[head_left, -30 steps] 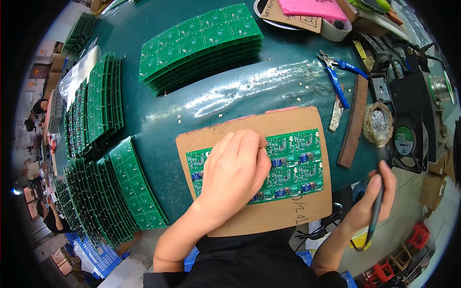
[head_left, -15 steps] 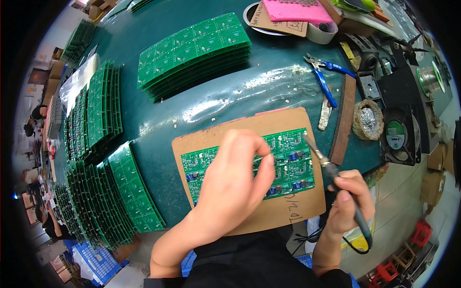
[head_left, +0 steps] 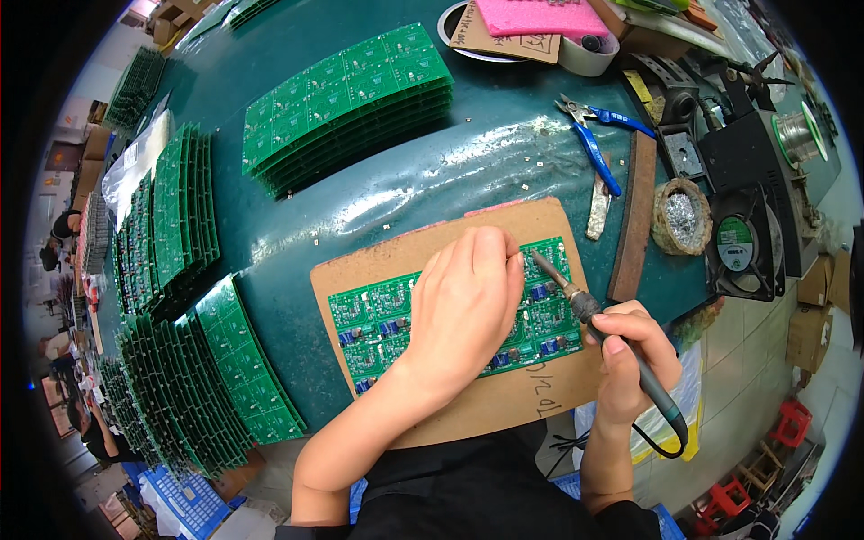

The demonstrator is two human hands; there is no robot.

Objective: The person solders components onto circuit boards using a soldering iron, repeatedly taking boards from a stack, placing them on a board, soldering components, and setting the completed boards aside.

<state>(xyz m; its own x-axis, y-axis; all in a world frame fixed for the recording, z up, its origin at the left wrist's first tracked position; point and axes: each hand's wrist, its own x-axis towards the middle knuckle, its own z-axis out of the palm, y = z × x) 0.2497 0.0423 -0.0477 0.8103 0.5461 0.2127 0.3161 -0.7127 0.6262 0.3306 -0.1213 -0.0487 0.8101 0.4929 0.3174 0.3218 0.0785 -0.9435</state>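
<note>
A green circuit board [head_left: 373, 315] with blue and silver parts lies on a brown cardboard sheet [head_left: 481, 409] in front of me. My right hand [head_left: 634, 355] grips a soldering iron [head_left: 661, 396] like a pen, its tip at the board's upper right part. My left hand [head_left: 468, 310] reaches over the middle of the board, covering some of it. Its thumb and fingers are pinched together close to the iron's tip; whatever they hold, if anything, is hidden.
Green board stacks stand at the back [head_left: 351, 108] and left [head_left: 180, 216]. To the right lie blue-handled cutters [head_left: 594, 153], a wooden strip [head_left: 634, 216], a round pot of metallic scraps [head_left: 681, 218], a fan [head_left: 747, 241] and a solder spool [head_left: 799, 135]. Tiny parts dot the green mat.
My left hand has moved up and right, its fingers closing into a tighter pinch. The soldering iron's tip has shifted left from the board's right corner, nearer those fingers.
</note>
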